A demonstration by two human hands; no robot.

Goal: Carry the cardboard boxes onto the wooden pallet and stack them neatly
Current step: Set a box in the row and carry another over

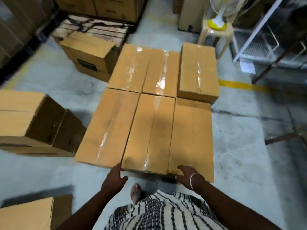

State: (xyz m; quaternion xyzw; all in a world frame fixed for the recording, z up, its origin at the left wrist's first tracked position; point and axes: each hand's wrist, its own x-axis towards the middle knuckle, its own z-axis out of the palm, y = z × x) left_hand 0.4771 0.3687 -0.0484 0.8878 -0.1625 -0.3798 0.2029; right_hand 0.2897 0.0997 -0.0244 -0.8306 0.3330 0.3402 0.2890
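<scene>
Several taped cardboard boxes lie side by side in two rows in front of me, hiding whatever they stand on. The near middle box [149,130] is flanked by a near left box [108,127] and a near right box [192,133]. A far right box [197,70] sits higher than its neighbours. My left hand [114,178] touches the near left corner of the middle box with relaxed fingers. My right hand [187,176], with a bangle on the wrist, rests on the near edge where the middle and right boxes meet.
More boxes stand on the concrete floor: a large one at left [29,123], one at bottom left [28,213], a stack at back left [88,55]. A plastic stool [216,32] and a metal rack [265,39] are at back right. A yellow floor line [240,84] runs right.
</scene>
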